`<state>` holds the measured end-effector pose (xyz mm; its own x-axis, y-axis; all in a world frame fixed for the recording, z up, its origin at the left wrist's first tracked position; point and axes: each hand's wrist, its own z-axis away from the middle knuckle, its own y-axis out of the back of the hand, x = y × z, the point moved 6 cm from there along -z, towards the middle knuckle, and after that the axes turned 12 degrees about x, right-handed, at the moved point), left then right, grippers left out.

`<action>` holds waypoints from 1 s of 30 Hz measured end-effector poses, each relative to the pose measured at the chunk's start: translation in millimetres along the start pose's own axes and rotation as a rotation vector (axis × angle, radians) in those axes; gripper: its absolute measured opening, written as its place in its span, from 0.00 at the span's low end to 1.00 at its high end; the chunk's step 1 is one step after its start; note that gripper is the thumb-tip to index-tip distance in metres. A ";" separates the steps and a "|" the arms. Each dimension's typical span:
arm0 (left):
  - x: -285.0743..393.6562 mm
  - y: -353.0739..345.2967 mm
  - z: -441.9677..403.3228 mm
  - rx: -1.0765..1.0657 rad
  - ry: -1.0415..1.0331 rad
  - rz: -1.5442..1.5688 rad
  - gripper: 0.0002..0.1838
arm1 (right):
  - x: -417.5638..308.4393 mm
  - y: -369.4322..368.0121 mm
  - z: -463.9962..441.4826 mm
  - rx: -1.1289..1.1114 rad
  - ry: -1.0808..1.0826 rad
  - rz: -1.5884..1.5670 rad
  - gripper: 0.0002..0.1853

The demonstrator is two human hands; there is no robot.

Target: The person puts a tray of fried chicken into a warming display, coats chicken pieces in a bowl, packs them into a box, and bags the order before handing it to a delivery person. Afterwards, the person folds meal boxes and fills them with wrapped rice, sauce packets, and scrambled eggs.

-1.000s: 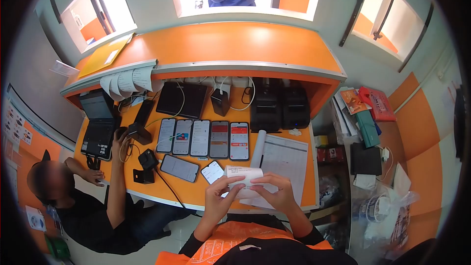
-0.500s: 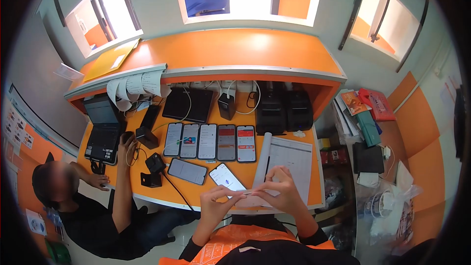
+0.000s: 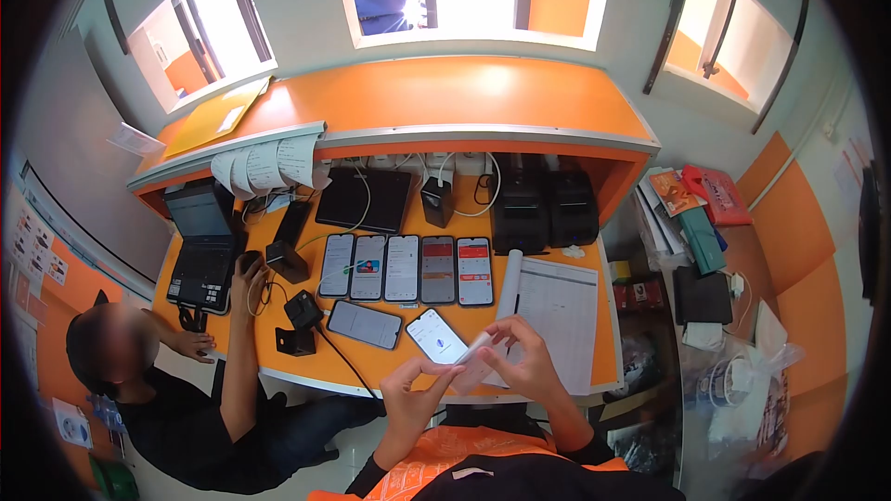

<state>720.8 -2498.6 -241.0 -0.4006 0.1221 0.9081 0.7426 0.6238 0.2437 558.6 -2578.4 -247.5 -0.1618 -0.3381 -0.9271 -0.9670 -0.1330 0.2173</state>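
Note:
My left hand (image 3: 415,401) pinches the lower left edge of a small whitish paper slip (image 3: 475,367) between thumb and fingers. My right hand (image 3: 522,359) grips the slip's other side near its top, so the slip stands tilted above the desk's front edge. Just beyond it lies a smartphone with a bright white screen (image 3: 436,336), partly covered by the slip and fingers. A second phone (image 3: 364,325) lies flat to its left. To the right, under my right hand, is a printed form sheet (image 3: 566,306) with a folded-back page and a pen on it.
Several phones stand in a row, one with a red screen (image 3: 474,271). Behind them are a closed laptop (image 3: 363,200) and black printers (image 3: 531,216). A seated co-worker (image 3: 176,399) at left has a hand on a mouse (image 3: 250,260) beside an open laptop (image 3: 201,255). Cables cross the desk.
The slip, edge-on before, now tilts up and shows its face as my right hand shifts along it. The view has turned slightly left. Outside the window, the person in blue has moved left.

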 end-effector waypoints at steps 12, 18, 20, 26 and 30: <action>-8.4 13.2 1.2 -0.101 -0.139 -0.032 0.12 | 17.1 -23.4 1.4 -0.086 -0.009 -0.099 0.09; -0.9 -0.2 -6.6 -0.475 0.233 0.617 0.14 | -12.0 -34.5 9.7 -0.662 -0.078 -0.233 0.07; -16.0 -3.0 -5.0 -0.675 0.025 0.325 0.13 | -15.0 -40.4 12.7 -0.785 -0.153 -0.206 0.08; -18.8 -4.1 -9.9 -0.675 -0.155 0.120 0.08 | -15.4 -48.5 1.8 -0.780 0.066 0.033 0.09; -29.2 1.8 -22.0 -0.517 -0.080 0.104 0.09 | -45.4 -51.0 -10.1 -0.537 0.344 0.273 0.07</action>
<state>745.6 -2518.0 -259.7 -0.3351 0.2340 0.9127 0.9402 0.1453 0.3080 617.2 -2565.7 -213.3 -0.2279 -0.6895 -0.6875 -0.6548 -0.4141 0.6323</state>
